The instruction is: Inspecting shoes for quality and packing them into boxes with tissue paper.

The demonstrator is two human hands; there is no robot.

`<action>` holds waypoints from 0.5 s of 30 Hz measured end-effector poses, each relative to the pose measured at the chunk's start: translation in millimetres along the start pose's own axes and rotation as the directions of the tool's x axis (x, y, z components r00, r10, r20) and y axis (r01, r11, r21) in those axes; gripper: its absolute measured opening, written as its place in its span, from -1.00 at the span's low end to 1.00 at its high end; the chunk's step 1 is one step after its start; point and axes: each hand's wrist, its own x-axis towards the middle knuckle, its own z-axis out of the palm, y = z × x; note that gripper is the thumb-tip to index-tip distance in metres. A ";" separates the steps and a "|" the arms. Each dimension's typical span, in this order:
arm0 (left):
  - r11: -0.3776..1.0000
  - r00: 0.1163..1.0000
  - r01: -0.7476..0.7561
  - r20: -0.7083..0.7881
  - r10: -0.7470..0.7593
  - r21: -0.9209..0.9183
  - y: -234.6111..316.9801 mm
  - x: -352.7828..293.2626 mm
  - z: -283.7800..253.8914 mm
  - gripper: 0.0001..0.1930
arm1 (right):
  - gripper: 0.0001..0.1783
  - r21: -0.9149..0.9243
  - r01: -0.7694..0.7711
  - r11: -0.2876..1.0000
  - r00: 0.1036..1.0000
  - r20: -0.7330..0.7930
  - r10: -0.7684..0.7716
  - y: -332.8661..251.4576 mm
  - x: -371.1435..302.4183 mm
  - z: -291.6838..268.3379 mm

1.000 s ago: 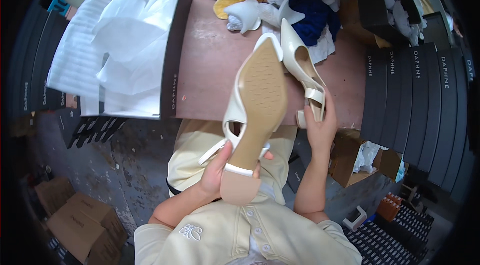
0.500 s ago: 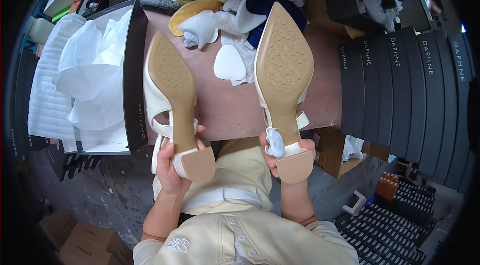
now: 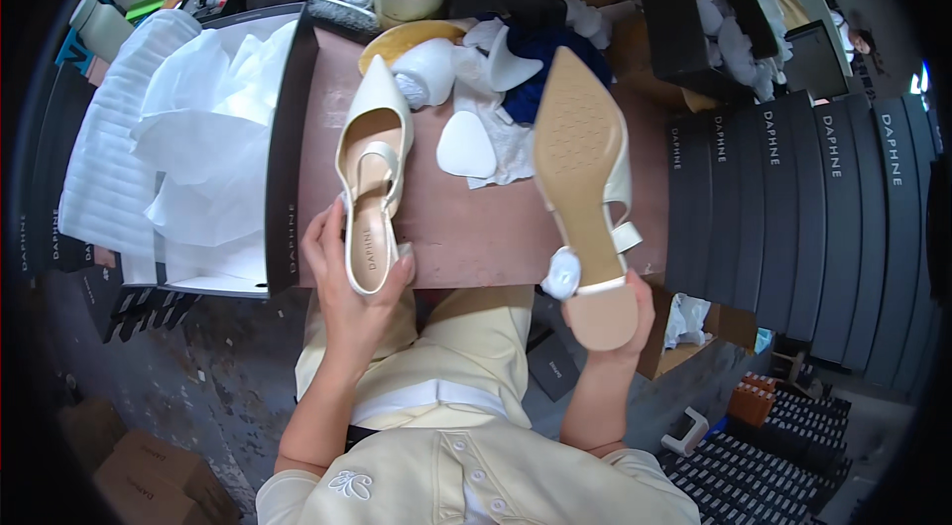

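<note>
My left hand (image 3: 349, 319) grips the heel end of a white pointed slingback shoe (image 3: 381, 95), its insole facing up. The fingers are on the left side of the heel and the thumb on the right. My right hand (image 3: 643, 319) holds the matching shoe (image 3: 580, 133) by its heel, with the tan textured sole turned up. A small white wrapped lump (image 3: 562, 272) hangs beside that shoe's strap. Both toes point away from me over the pinkish table (image 3: 466, 242). Between the shoes lies a white rounded pad (image 3: 465, 145) on crumpled tissue.
At left stands an open dark shoebox (image 3: 285, 163) with white tissue paper (image 3: 208, 148), beside a white foam sheet (image 3: 119, 128). A tape roll (image 3: 412, 7) sits at the back. Dark shoeboxes (image 3: 769, 218) line the right. A dark box (image 3: 684, 39) holds crumpled paper.
My left hand has turned its shoe over from sole up to insole up. The right shoe stays sole up, tilted slightly and shifted a little right.
</note>
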 end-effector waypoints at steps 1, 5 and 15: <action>1.000 1.000 -0.017 0.005 0.017 0.025 2.2 -1.2 -1.7 -0.15 | -0.28 0.025 -0.018 1.000 0.993 0.118 0.015 3.5 -3.0 0.0; 0.968 0.972 -0.187 -0.112 0.207 0.166 14.2 -16.5 -15.3 -0.12 | -0.22 0.292 -0.182 0.939 0.969 0.215 0.121 15.6 -13.9 5.4; 0.832 0.865 -0.499 0.083 0.495 0.242 31.9 1.8 -46.4 -0.40 | -0.42 -0.813 0.581 -0.023 0.646 0.479 -0.594 -6.6 -10.9 22.9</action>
